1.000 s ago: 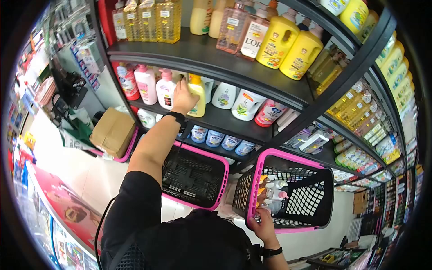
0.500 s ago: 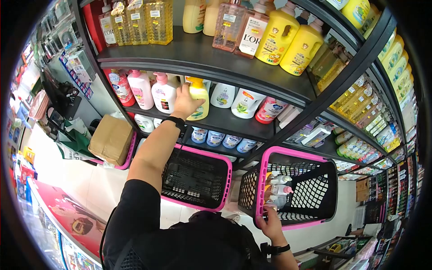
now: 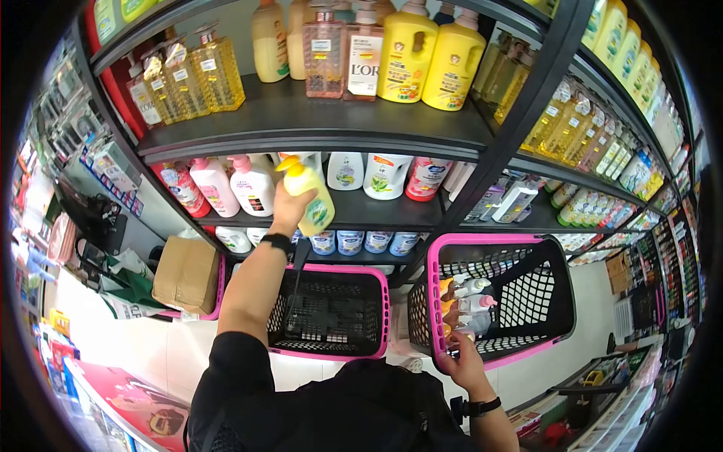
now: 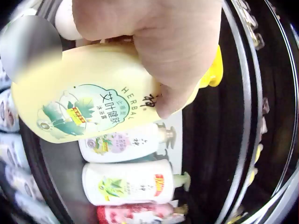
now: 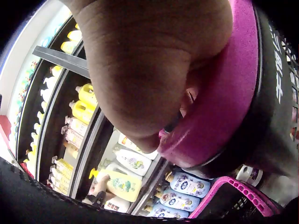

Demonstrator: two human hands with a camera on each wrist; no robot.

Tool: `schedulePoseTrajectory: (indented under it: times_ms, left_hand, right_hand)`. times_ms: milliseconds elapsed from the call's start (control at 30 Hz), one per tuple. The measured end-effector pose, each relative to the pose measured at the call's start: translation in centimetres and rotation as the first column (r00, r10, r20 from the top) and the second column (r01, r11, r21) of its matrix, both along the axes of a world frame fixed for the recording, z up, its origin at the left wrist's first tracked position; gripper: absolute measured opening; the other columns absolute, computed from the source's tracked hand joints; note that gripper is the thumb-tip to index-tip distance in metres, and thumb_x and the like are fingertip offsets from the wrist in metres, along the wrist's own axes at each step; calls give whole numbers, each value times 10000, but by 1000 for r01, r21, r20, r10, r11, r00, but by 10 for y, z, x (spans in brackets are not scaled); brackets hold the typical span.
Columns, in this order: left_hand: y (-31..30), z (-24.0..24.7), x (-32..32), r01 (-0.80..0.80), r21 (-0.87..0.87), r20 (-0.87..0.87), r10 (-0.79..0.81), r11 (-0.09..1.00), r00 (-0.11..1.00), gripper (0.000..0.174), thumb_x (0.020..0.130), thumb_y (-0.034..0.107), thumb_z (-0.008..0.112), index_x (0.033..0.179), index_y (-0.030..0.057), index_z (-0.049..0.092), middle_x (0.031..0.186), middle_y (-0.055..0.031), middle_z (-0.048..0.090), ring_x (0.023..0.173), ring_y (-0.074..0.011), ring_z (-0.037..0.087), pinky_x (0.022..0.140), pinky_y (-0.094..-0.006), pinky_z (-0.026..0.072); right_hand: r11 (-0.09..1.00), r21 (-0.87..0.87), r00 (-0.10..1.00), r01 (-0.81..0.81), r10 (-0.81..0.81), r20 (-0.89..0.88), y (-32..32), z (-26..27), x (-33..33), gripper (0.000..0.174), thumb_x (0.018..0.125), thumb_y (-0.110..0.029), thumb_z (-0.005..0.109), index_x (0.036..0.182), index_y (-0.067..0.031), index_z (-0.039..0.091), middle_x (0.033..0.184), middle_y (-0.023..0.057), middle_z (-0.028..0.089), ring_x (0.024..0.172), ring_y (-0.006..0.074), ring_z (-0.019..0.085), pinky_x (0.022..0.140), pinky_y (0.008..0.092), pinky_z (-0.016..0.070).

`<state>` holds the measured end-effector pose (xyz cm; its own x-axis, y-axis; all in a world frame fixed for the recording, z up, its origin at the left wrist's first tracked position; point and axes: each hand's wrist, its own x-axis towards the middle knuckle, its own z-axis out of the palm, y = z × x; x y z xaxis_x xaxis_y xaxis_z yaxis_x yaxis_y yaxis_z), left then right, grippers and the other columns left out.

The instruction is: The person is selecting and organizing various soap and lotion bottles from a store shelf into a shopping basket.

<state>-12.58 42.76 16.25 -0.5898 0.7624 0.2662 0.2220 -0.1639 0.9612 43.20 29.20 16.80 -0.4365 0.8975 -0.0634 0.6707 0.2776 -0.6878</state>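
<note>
My left hand (image 3: 288, 209) grips a pale yellow body wash bottle (image 3: 316, 211) with a bright yellow pump, tilted at the front of the middle shelf. In the left wrist view, thumb and fingers wrap the bottle (image 4: 65, 79) near its neck, its green leaf label facing out. My right hand (image 3: 468, 363) holds the pink rim (image 3: 434, 301) of a black shopping basket at its near left corner. The right wrist view shows that hand (image 5: 140, 70) curled over the rim (image 5: 219, 112). Several pump bottles (image 3: 476, 303) lie inside that basket.
Pink-and-white pump bottles (image 3: 252, 188) and white bottles (image 3: 388, 178) flank the held bottle. The upper shelf (image 3: 286, 124) overhangs it. A second black basket (image 3: 331, 346) with a pink rim sits on the floor below. A cardboard box (image 3: 184, 275) stands at the left.
My left hand has taken the yellow bottle from its row and brought it forward, tilting it. The right hand keeps its hold on the basket rim. The head view has shifted.
</note>
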Motion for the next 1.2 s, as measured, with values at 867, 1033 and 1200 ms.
schedulePoseTrajectory:
  times_ms: [867, 1033, 1200]
  left_hand:
    - [-121, 153, 377, 680, -88, 207, -655, 728, 727, 732, 719, 147, 869, 1347, 30, 512, 1242, -86, 629, 1139, -190, 617, 1001, -362, 481]
    - [-86, 161, 461, 764, -261, -51, -799, 590, 600, 736, 688, 255, 870, 1320, 60, 546, 1223, -128, 647, 1132, -275, 648, 974, -382, 505]
    - [-75, 126, 527, 657, -332, -213, -732, 677, 647, 735, 679, 295, 886, 1289, 48, 557, 1165, -130, 669, 1066, -317, 665, 941, -408, 521]
  right_hand:
    - [877, -56, 737, -477, 364, -570, 107, 158, 62, 801, 833, -90, 776, 1508, -44, 346, 1316, 152, 532, 1042, 202, 591, 904, 347, 519]
    - [854, 215, 839, -474, 512, -184, 126, 234, 116, 587, 809, -287, 787, 1290, -41, 557, 938, 111, 660, 757, 272, 645, 689, 354, 521]
    - [783, 184, 802, -594, 558, 213, 145, 225, 158, 459, 800, -445, 748, 949, -39, 593, 833, 150, 660, 779, 376, 654, 674, 457, 513]
